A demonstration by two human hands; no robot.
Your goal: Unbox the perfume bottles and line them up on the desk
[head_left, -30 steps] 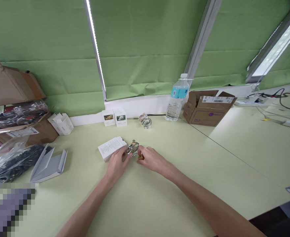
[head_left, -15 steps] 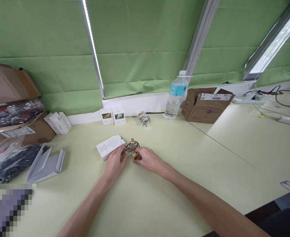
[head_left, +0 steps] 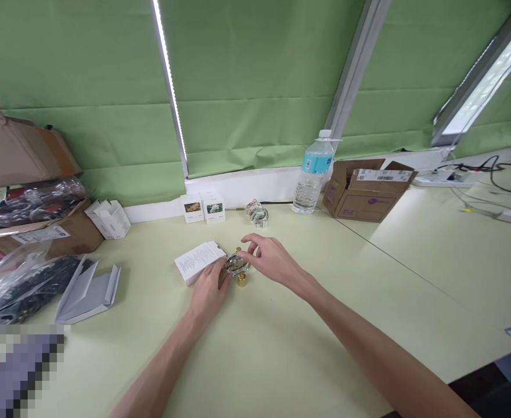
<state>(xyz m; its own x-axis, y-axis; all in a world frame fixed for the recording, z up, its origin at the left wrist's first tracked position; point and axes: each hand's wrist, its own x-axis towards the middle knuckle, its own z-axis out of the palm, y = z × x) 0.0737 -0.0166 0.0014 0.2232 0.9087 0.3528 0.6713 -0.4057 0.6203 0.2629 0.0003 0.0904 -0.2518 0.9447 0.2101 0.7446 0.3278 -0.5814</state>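
While in left hand (head_left: 209, 290), glass bottle (head_left: 237, 265), contents unclear, beside gold cap (head_left: 242, 281).

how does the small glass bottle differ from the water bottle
The small glass bottle is squat with a gold-coloured top; the water bottle is far taller, with a white cap and blue label. The left hand touches the small glass bottle, while no hand touches the water bottle. Both look see-through.

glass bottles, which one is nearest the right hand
The front bottle, beside the gold cap; the others sit farther back.
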